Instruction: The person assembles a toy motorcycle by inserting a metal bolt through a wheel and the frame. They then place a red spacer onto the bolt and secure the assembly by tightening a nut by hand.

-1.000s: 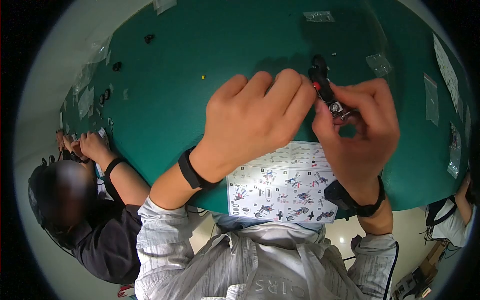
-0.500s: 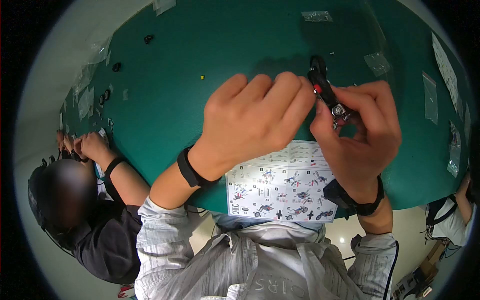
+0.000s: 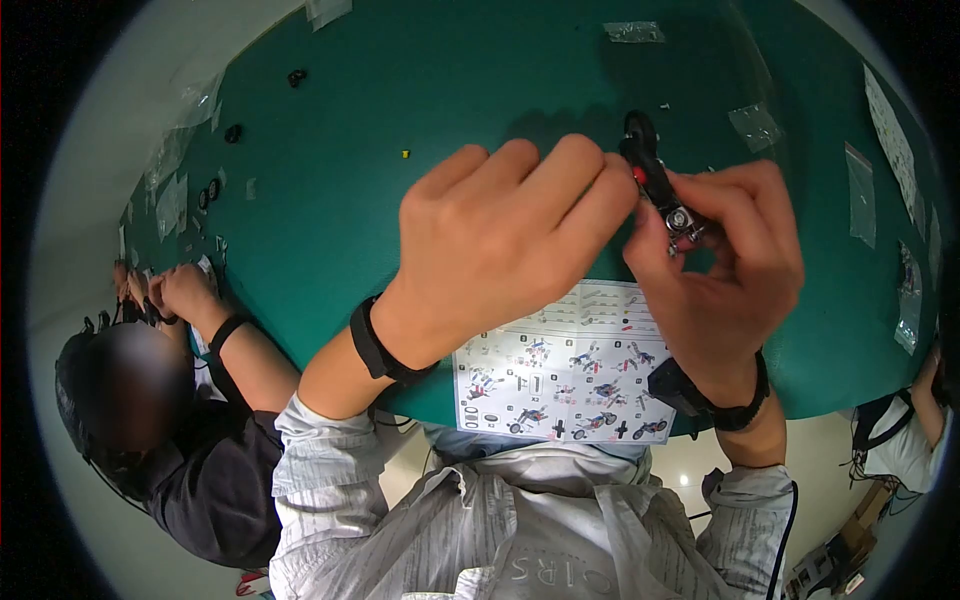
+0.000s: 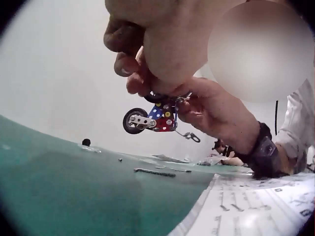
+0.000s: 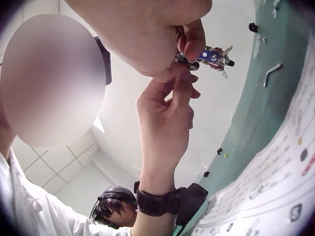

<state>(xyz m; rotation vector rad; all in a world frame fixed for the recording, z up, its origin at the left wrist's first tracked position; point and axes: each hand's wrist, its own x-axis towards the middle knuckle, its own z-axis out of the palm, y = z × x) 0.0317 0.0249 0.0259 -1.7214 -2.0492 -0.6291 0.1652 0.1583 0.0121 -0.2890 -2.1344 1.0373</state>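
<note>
A small model motorcycle (image 3: pixel 655 185) with black wheels is held up over the green table between both hands. Blue and red perforated plates show on the model (image 4: pixel 162 117) in the left wrist view, with a wheel at one end. My right hand (image 3: pixel 725 255) grips it at one end between thumb and fingers. My left hand (image 3: pixel 500 235) has its curled fingertips at the model's left side; what exactly they pinch is hidden behind the knuckles. In the right wrist view the model (image 5: pixel 212 57) sticks out beyond the fingers.
A printed instruction sheet (image 3: pixel 560 385) lies at the table's near edge. On the green table (image 3: pixel 330 220) are a yellow piece (image 3: pixel 406 154), small black parts (image 3: pixel 297 77), wheels (image 3: pixel 209 192) and plastic bags (image 3: pixel 756 128). Another person (image 3: pixel 190 450) sits at the left.
My left hand has shifted slightly, its knuckles tilting a little. The model has turned very little in the grip of my right hand.
</note>
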